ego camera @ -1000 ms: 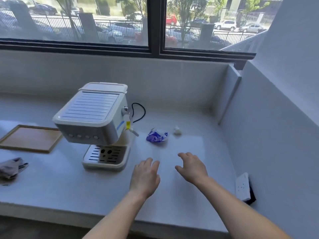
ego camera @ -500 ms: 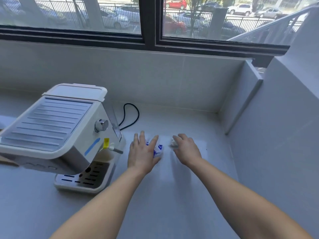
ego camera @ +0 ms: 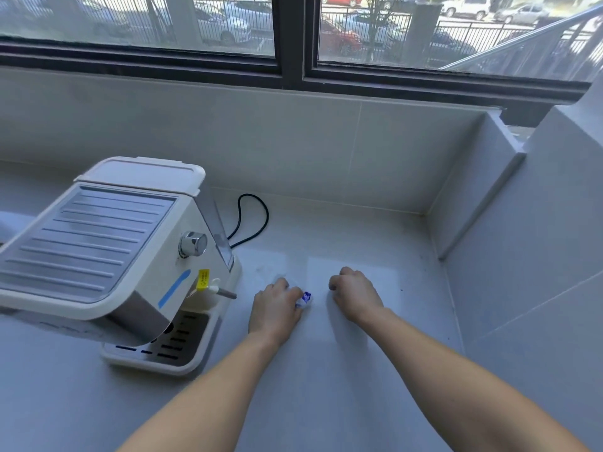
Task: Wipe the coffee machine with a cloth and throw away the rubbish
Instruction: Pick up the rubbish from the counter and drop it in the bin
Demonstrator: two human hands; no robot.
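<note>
A: Nearest the camera?
B: Two bare forearms over the grey counter [ego camera: 326, 402], reaching away. Plenty of bare surface beneath and between them.

A: And at the left hand [ego camera: 275, 305]?
B: Just right of the coffee machine [ego camera: 114, 256], level with its drip tray [ego camera: 163, 340]. Knuckles up, fingers curled tight around a crumpled white-and-blue wrapper [ego camera: 305, 299]; only a corner poking out on the thumb side. Resting on the counter or just above it, hard to say which.

A: Right hand [ego camera: 355, 296]?
B: Further right of the machine, well apart from it, with a strip of bare counter between the two fists. Balled up, fingers tucked under. Clamped on something or merely closed — cannot tell, contents hidden.

A: Room round the machine?
B: Steam wand [ego camera: 225, 292] with a yellow tag [ego camera: 203, 279] jutting from the machine's right side toward the left hand, near but not touching. Behind the machine's right rear corner, a black cord [ego camera: 254, 220] looped on the counter. Otherwise open surface right of the machine as far as the side wall.

A: Edges?
B: Tiled back wall [ego camera: 293, 151] behind the machine, meeting the counter in a straight seam. Stepped ledge [ego camera: 473, 197] far right of it, at the corner. Dark-framed window [ego camera: 293, 70] above the wall, cars and railings beyond.
</note>
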